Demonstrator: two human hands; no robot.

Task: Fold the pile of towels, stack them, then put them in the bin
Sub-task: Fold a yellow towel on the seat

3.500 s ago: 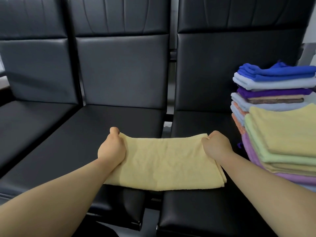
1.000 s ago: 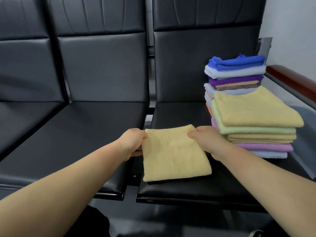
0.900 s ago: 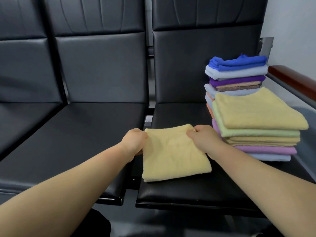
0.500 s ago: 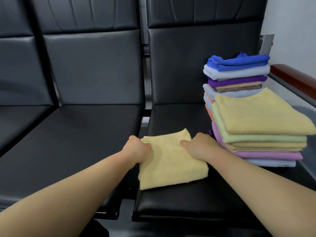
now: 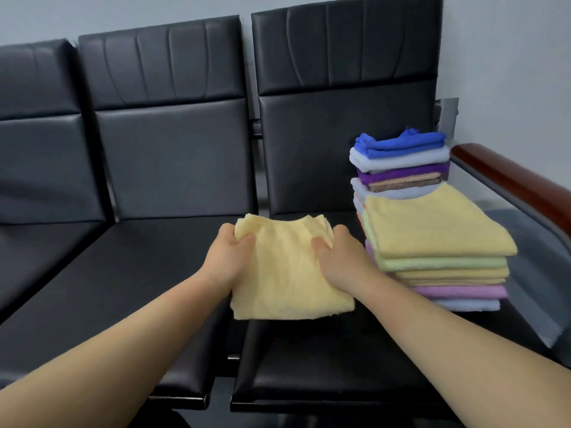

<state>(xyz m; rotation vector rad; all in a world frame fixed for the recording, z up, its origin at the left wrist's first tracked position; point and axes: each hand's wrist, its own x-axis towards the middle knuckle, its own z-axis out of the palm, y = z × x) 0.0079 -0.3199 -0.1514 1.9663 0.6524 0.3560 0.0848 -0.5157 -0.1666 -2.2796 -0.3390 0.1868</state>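
folded yellow towel (image 5: 284, 273) gripped between left hand (image 5: 227, 257) and right hand (image 5: 338, 261).

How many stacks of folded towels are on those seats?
2, both on the right seat: the near stack, topped yellow, and the far stack, topped blue, behind it. The far stack's lower towels are hidden.

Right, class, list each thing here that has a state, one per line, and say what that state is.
Yellow towel: folded, held at its far corners by both hands.
Left hand: gripping the towel's left corner.
Right hand: gripping the towel's right corner.
Front stack: folded towels, yellow on top.
Back stack: folded towels, blue on top.
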